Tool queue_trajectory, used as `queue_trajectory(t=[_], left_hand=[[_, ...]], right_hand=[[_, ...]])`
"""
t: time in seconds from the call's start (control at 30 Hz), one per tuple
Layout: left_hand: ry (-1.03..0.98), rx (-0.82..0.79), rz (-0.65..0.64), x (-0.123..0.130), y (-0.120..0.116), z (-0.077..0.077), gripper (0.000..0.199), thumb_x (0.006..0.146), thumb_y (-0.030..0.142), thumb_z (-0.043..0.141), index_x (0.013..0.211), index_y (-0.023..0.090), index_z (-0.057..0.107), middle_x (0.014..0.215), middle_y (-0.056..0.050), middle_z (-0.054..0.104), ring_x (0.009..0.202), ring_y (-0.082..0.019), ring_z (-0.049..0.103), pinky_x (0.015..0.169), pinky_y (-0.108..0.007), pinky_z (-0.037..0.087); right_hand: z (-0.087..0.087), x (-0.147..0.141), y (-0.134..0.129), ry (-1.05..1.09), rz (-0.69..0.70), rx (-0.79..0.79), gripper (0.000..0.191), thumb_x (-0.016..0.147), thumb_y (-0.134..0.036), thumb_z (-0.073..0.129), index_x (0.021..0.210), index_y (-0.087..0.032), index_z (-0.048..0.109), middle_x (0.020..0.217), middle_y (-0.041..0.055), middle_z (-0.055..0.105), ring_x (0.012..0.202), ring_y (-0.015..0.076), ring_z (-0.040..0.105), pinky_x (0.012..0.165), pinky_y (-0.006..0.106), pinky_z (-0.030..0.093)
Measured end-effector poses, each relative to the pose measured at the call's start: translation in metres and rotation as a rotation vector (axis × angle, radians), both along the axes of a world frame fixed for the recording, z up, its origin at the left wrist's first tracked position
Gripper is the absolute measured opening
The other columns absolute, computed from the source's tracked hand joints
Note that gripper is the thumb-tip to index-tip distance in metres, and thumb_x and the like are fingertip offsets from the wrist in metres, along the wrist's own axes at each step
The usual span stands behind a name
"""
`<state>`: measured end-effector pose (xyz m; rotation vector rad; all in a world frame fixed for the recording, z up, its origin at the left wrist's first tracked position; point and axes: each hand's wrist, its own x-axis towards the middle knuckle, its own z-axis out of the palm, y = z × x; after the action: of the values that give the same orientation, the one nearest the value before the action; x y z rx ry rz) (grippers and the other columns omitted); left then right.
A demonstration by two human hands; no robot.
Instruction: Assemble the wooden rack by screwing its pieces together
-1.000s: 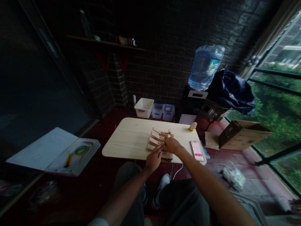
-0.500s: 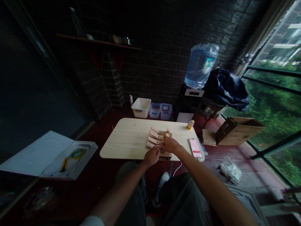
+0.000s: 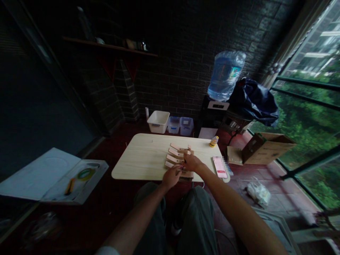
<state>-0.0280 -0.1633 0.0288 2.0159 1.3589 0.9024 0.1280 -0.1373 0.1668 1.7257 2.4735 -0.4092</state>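
A hand-shaped model with several pale, finger-like strips and a brown base lies on the light wooden table, near its front edge. Small dark dots mark the strips close to the base. My left hand is at the nearest strip's lower end, its thumb and fingers pinched together. Just beyond it, my right hand rests over the base with its fingers curled down onto it. The two sets of fingertips are close together. Whatever is between them is too small to make out.
A phone and a small yellow-capped bottle are on the table's right side. Bins stand behind it, beside a water dispenser. An open white case is at left, a cardboard box at right.
My hands stay at the model with only slight finger movement. My legs have drawn closer together, and the view has shifted slightly.
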Motion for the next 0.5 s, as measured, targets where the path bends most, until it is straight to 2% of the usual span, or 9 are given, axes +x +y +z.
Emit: queue_trajectory(t=[0.1,0.2,0.4,0.5], left_hand=[[-0.019,-0.025,-0.004,-0.001,0.0,-0.001,0.035,0.093,0.02,0.056,0.126,0.024,0.07,0.135,-0.004,0.069,0.127,-0.019,0.063,0.115,-0.034,0.047],[-0.023,-0.05,-0.011,-0.002,0.001,0.0,0.036,0.091,0.019,0.058,0.124,0.026,0.071,0.135,-0.003,0.069,0.128,-0.019,0.062,0.115,-0.034,0.047],[-0.017,-0.06,0.01,0.0,0.004,-0.001,0.034,0.09,0.02,0.062,0.121,0.028,0.073,0.132,-0.001,0.071,0.125,-0.02,0.064,0.114,-0.035,0.048],[-0.025,-0.052,0.002,-0.001,0.006,-0.005,0.035,0.09,0.02,0.062,0.123,0.028,0.071,0.134,-0.001,0.07,0.126,-0.019,0.064,0.114,-0.033,0.048]], right_hand=[[-0.004,-0.004,0.003,-0.018,-0.089,0.014,0.056,0.097,-0.037,0.055,0.145,-0.008,0.047,0.136,0.0258,0.061,0.119,0.03,0.064,0.092,0.039,0.051],[-0.007,-0.007,0.001,-0.007,-0.111,0.029,0.055,0.099,-0.038,0.051,0.145,-0.008,0.047,0.134,0.025,0.063,0.118,0.0303,0.065,0.09,0.04,0.052],[0.001,-0.002,-0.005,0.054,-0.019,0.035,0.052,0.101,-0.037,0.045,0.146,-0.012,0.044,0.134,0.0203,0.065,0.122,0.0291,0.063,0.094,0.038,0.049],[0.003,0.004,-0.004,0.053,0.009,0.016,0.045,0.1,-0.036,0.045,0.14,-0.014,0.052,0.13,0.0186,0.068,0.119,0.0285,0.065,0.094,0.037,0.049]])
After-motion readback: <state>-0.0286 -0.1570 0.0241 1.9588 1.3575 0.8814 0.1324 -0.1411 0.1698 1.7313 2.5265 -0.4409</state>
